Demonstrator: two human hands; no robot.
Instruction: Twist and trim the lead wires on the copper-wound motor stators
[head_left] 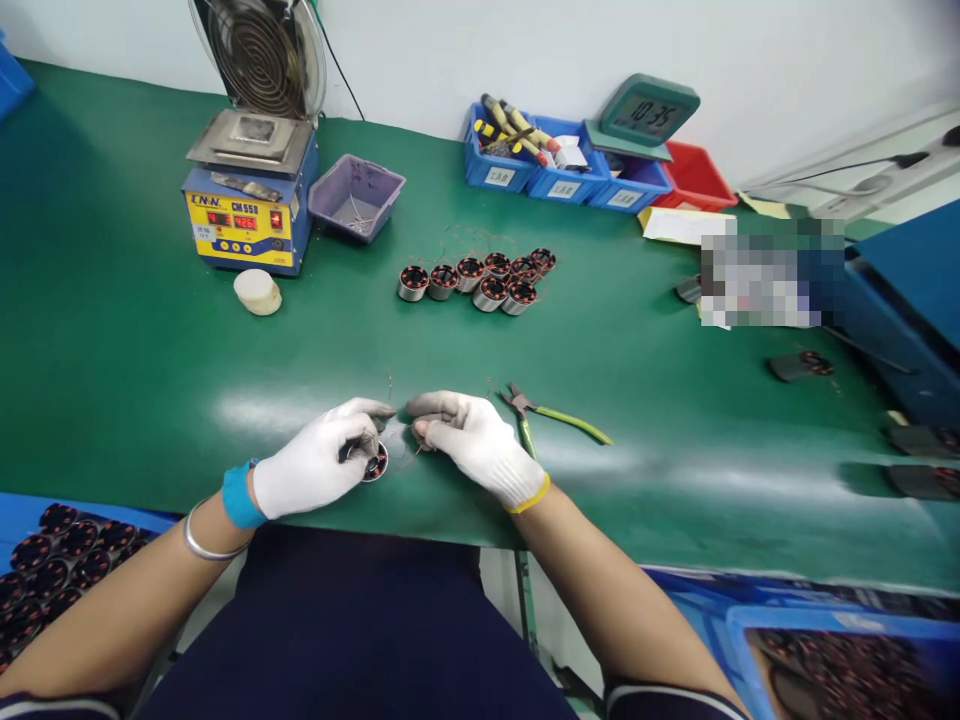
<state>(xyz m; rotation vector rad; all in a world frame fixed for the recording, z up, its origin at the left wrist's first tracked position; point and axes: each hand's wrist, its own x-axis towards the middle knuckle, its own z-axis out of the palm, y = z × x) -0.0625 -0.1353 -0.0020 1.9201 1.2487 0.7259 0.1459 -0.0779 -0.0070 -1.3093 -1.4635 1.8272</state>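
My left hand [319, 462], in a white glove, is closed around a small motor stator [376, 462] with a metal rim and copper windings. The fingers hide most of it. Just to the right, my gloved right hand [472, 435] has its thumb and fingertips pinched together on thin wires [405, 455] that run between the two hands. Where exactly the wires end is too fine to see. Beside my right hand lie cutting pliers [529, 405] with green handles, jaws pointing away from me.
Several stators [489, 290] stand grouped on the green table [300, 350]. Behind are a solder pot [247, 215], a purple tray [356, 205], a white round block [257, 292], blue bins [562, 185], a red bin [694, 178] and a clock [651, 110]. Crates [840, 622] of parts flank me.
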